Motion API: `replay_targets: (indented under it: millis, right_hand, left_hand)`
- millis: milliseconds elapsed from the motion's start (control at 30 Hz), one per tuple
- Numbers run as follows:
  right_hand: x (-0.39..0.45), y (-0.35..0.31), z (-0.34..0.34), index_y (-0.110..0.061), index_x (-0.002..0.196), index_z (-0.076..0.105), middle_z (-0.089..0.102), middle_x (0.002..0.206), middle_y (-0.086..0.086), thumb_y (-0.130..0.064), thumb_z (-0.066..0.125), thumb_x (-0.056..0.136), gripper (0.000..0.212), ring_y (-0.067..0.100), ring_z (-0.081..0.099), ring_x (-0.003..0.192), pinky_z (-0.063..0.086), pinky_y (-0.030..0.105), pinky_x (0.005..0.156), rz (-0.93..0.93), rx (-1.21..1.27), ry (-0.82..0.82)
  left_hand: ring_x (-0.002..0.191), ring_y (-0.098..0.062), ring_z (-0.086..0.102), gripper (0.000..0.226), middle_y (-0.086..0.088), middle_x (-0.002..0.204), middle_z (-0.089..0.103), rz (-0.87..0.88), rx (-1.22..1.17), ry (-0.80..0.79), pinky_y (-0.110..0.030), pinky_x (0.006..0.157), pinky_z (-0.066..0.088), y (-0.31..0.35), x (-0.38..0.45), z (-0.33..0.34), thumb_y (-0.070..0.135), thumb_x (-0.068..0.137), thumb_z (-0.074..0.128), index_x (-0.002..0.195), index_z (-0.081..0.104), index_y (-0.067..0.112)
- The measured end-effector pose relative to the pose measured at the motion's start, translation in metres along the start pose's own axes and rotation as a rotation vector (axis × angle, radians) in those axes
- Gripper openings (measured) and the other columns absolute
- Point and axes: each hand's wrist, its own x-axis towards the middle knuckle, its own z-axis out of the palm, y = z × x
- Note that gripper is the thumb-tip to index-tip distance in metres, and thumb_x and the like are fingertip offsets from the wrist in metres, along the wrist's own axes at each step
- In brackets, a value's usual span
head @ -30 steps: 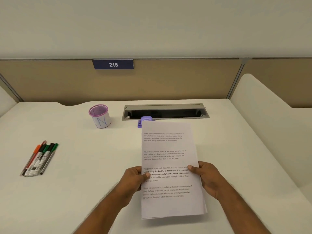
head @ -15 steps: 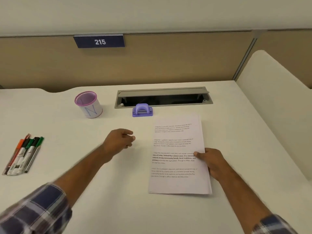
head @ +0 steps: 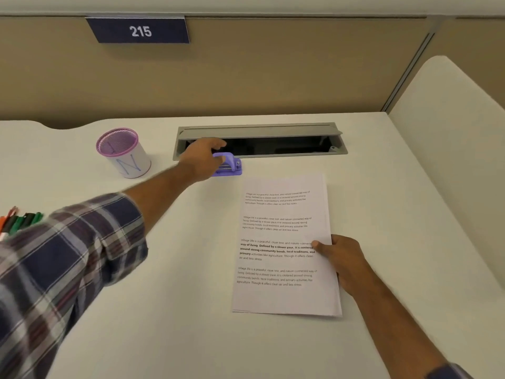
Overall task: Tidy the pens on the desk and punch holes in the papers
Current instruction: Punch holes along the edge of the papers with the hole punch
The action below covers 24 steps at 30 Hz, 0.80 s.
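My left hand (head: 203,160) closing round hole punch (head: 228,164) | right hand (head: 340,259) pinching papers (head: 284,242) | risk: sheets skew if my pinch slackens

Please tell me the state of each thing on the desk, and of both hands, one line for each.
papers: flat on the desk, unpunched stack.
hole punch: upright, beyond the papers.
left hand: fingers curl over the hole punch.
right hand: thumb presses the papers' right edge.
pen cup: upright, no pens visible.
pens: lying loose at the left edge.
cable tray: lid open.
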Motion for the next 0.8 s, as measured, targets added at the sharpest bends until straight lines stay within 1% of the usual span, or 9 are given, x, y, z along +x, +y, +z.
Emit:
replay_targets:
  millis: [67, 133, 233, 300, 367, 467, 600, 700, 800]
  right_hand:
    - [0.0, 0.0, 0.0, -0.007, 0.087, 0.072, 0.075, 0.093, 0.012, -0.008, 0.074, 0.08, 0.006, 0.033, 0.072, 0.086, 0.057, 0.051, 0.083, 0.001, 0.006, -0.009]
    - [0.0, 0.0, -0.001, -0.007, 0.091, 0.072, 0.076, 0.093, 0.011, -0.009, 0.073, 0.081, 0.01, 0.032, 0.072, 0.086, 0.057, 0.051, 0.083, 0.005, 0.016, -0.026]
    - [0.0, 0.001, -0.003, -0.006, 0.096, 0.072, 0.076, 0.095, 0.011, -0.01, 0.073, 0.082, 0.015, 0.031, 0.072, 0.087, 0.057, 0.05, 0.083, 0.015, 0.036, -0.048]
    - [0.0, 0.002, -0.003, -0.005, 0.098, 0.071, 0.075, 0.097, 0.011, -0.01, 0.073, 0.082, 0.017, 0.031, 0.072, 0.089, 0.057, 0.05, 0.084, 0.008, 0.051, -0.055]
    - [-0.001, 0.001, -0.003, -0.004, 0.099, 0.07, 0.075, 0.098, 0.012, -0.009, 0.073, 0.082, 0.018, 0.032, 0.072, 0.09, 0.057, 0.049, 0.085, -0.001, 0.06, -0.05]
    - [-0.002, 0.0, -0.003, -0.004, 0.098, 0.07, 0.075, 0.097, 0.012, -0.009, 0.072, 0.082, 0.017, 0.032, 0.072, 0.09, 0.057, 0.049, 0.084, -0.007, 0.072, -0.052]
    - [-0.002, 0.001, -0.005, -0.004, 0.101, 0.07, 0.075, 0.097, 0.012, -0.009, 0.071, 0.083, 0.019, 0.031, 0.072, 0.089, 0.057, 0.049, 0.084, -0.004, 0.076, -0.071]
    - [-0.003, 0.0, -0.006, -0.002, 0.102, 0.07, 0.075, 0.099, 0.014, -0.008, 0.071, 0.083, 0.02, 0.033, 0.072, 0.09, 0.056, 0.05, 0.086, -0.016, 0.067, -0.068]
    - [-0.004, 0.0, -0.005, -0.001, 0.102, 0.069, 0.074, 0.098, 0.014, -0.007, 0.071, 0.083, 0.02, 0.033, 0.071, 0.091, 0.056, 0.051, 0.086, -0.015, 0.059, -0.066]
  left_hand:
    - [0.127, -0.027, 0.051, 0.051, -0.004, 0.145, 0.05, 0.029, 0.128, -0.069, -0.035, 0.103, 0.043, 0.003, 0.01, 0.004, 0.018, 0.093, 0.061, 0.142, 0.048, 0.021]
    - [0.129, -0.029, 0.048, 0.055, -0.006, 0.148, 0.045, 0.031, 0.227, -0.139, -0.036, 0.104, 0.041, 0.004, 0.017, 0.009, 0.017, 0.093, 0.061, 0.145, 0.044, 0.019]
    - [0.123, -0.031, 0.051, 0.051, -0.01, 0.141, 0.048, 0.04, 0.273, -0.157, -0.037, 0.099, 0.043, 0.003, 0.023, 0.017, 0.016, 0.089, 0.066, 0.138, 0.051, 0.016]
    - [0.111, -0.029, 0.057, 0.04, -0.012, 0.131, 0.056, 0.006, 0.24, -0.132, -0.035, 0.087, 0.047, 0.002, 0.025, 0.021, 0.015, 0.088, 0.067, 0.128, 0.06, 0.015]
    - [0.098, -0.023, 0.057, 0.032, -0.012, 0.122, 0.062, -0.048, 0.187, -0.143, -0.032, 0.076, 0.047, 0.004, 0.023, 0.025, 0.017, 0.09, 0.066, 0.122, 0.064, 0.012]
    - [0.09, -0.02, 0.057, 0.029, -0.01, 0.106, 0.064, -0.094, 0.102, -0.145, -0.03, 0.071, 0.047, 0.009, 0.014, 0.022, 0.025, 0.091, 0.067, 0.114, 0.067, 0.008]
    - [0.075, -0.021, 0.058, 0.018, -0.009, 0.086, 0.064, -0.116, -0.019, -0.068, -0.024, 0.054, 0.043, 0.009, -0.016, 0.009, 0.027, 0.091, 0.067, 0.089, 0.066, 0.009]
    - [0.074, -0.017, 0.059, 0.016, -0.005, 0.084, 0.063, -0.247, -0.229, -0.033, -0.023, 0.058, 0.046, 0.001, -0.058, 0.0, 0.028, 0.092, 0.066, 0.093, 0.064, 0.012]
    - [0.067, -0.016, 0.057, 0.013, -0.007, 0.084, 0.065, -0.387, -0.501, -0.014, -0.021, 0.051, 0.046, -0.01, -0.11, -0.005, 0.021, 0.091, 0.068, 0.092, 0.068, 0.008]
